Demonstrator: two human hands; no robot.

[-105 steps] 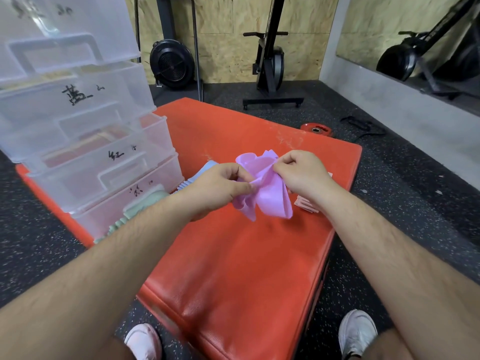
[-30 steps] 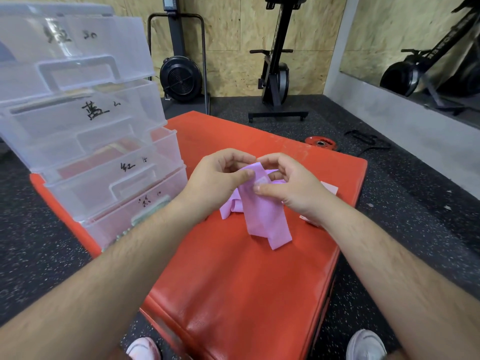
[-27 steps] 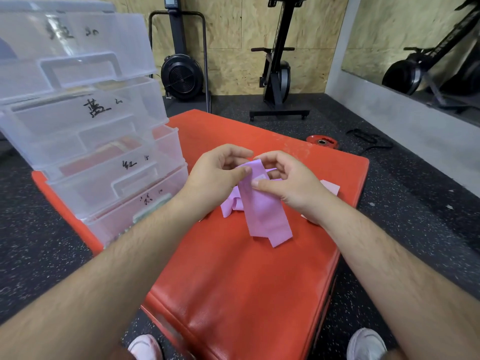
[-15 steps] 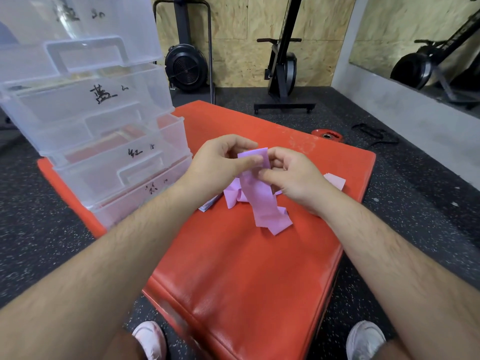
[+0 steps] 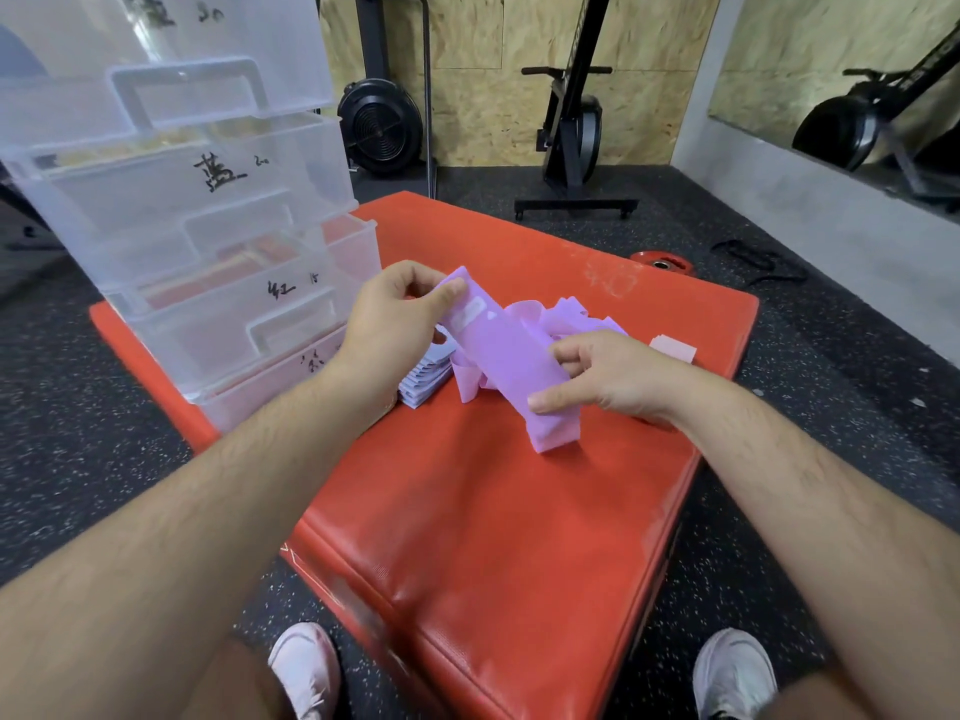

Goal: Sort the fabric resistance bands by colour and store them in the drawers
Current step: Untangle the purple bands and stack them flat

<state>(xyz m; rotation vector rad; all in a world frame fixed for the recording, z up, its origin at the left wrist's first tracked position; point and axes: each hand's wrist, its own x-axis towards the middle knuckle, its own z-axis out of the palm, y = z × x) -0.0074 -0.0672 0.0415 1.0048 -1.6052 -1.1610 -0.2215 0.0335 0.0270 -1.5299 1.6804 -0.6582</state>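
Note:
A purple fabric band [image 5: 506, 353] stretches between my hands above the red mat [image 5: 498, 511]. My left hand [image 5: 395, 317] pinches its upper end, where a small white label shows. My right hand [image 5: 602, 376] grips the lower part, whose folded end hangs down onto the mat. More loose purple band [image 5: 576, 317] is bunched behind my hands. A flat stack of pale blue bands [image 5: 426, 379] lies beside my left wrist. A pink band [image 5: 672, 349] lies beyond my right hand. The clear drawer unit [image 5: 208, 241] stands at the left on the mat, its drawers marked with handwritten labels.
Black speckled floor surrounds the mat. A red weight plate [image 5: 662, 263] and a black strap [image 5: 758, 259] lie on the floor beyond the mat. Exercise machines [image 5: 571, 127] stand against the wooden back wall. My white shoes [image 5: 304, 667] are at the mat's near edge.
My hands have drawn apart, the left staying up and the right sliding down and right along the purple band, so the band now lies stretched flat between them.

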